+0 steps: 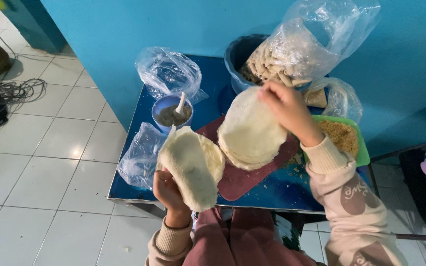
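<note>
A stack of thin white wrappers [192, 165] is held in the left hand [167, 189]. The fingers are curled around the stack's lower left edge, and the stack is tilted upward above the near edge of the blue table [213, 83]. A single wrapper [250, 130] is pinched at its top edge by the right hand [288, 111], thumb and fingertips pressed together on it. This wrapper hangs down from the grip, and its lower part is draped over the dark red board [245, 180] on the table. Its left edge is seen just beside the upper right of the held stack; whether the two touch cannot be told.

Beyond the left-hand grip, a small blue bowl [166, 106] with grey filling is set, and a white spoon [180, 106] stands in it. A crumpled clear bag [168, 71] lies behind that bowl, and another clear bag [141, 155] lies just left of the held stack.

Behind the right-hand grip, a blue bucket [237, 54] is seen, with a large clear bag of pale rolled pieces [297, 54] resting in it. To the right of that grip and below the wrist, a green tray [361, 148] of brown crumbs is placed. Crumbs are scattered on the table near the board. Both forearms are covered by beige sleeves [351, 202].
</note>
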